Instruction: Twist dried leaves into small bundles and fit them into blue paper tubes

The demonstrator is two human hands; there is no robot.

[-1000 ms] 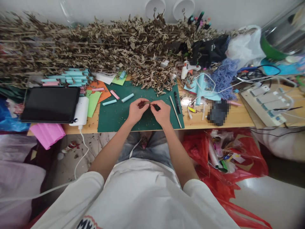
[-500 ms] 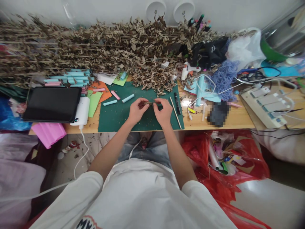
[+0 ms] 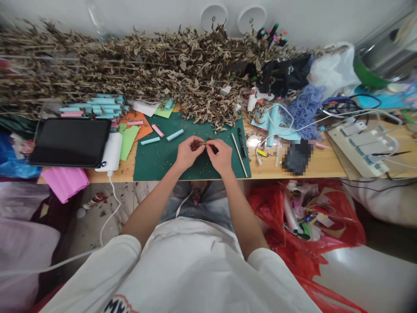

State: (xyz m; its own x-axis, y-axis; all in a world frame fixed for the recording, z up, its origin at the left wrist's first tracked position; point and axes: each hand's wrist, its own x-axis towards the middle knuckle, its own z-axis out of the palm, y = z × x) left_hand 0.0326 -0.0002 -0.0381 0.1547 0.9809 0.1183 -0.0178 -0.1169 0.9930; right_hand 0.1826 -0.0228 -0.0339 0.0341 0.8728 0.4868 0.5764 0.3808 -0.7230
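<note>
Both my hands meet over a green cutting mat [image 3: 156,161]. My left hand [image 3: 188,153] is closed, its fingertips pinching a small bit of dried leaf [image 3: 202,143]. My right hand [image 3: 220,156] is closed too, thumb and finger pressed on the same dried leaf from the other side; the fingers partly hide it. Beyond the hands lies a heap of loose dried leaves [image 3: 211,111]. Left of them on the mat are blue paper tubes [image 3: 175,134] and a pink paper tube [image 3: 158,130]. A thin wooden stick [image 3: 239,154] and a black pen [image 3: 242,142] lie to the right.
Dried leafy stalks [image 3: 114,61] line the wall. At left are a tablet [image 3: 70,143], a white power bank [image 3: 110,152] and stacked blue rolls [image 3: 104,106]. At right are a glue gun [image 3: 257,99], blue yarn [image 3: 306,111] and a power strip [image 3: 365,148]. A red bag [image 3: 352,226] hangs below.
My right hand has moved slightly left, so its fingertips now meet those of my left hand at the dried leaf. The tubes, stick and pen stay where they were.
</note>
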